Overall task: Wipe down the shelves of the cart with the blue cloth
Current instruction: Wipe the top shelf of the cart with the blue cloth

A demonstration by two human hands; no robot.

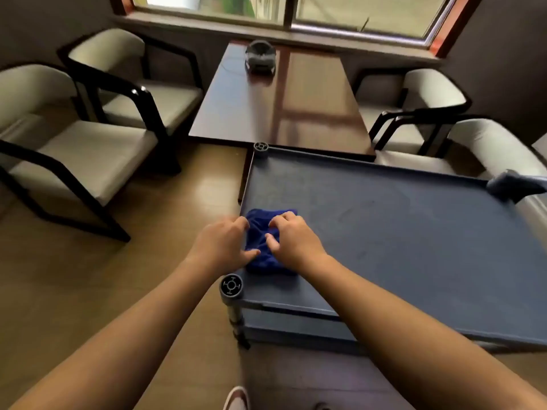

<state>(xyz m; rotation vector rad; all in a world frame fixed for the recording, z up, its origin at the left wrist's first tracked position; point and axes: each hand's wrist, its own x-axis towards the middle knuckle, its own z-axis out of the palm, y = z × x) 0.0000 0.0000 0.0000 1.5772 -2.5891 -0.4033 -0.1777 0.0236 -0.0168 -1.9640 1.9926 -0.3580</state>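
The cart's dark blue top shelf fills the right middle of the head view, with round grey posts at its corners. A bunched blue cloth lies on the shelf's near left corner. My left hand rests on the cloth's left side, with fingers curled onto its edge and thumb touching it. On the cloth's right side sits my right hand, fingertips bent and pinching the fabric. A lower shelf shows beneath the front edge.
A dark wooden table stands just behind the cart with a dark round object on it. Cream armchairs with black frames stand at the left and right. Wooden floor lies at the left.
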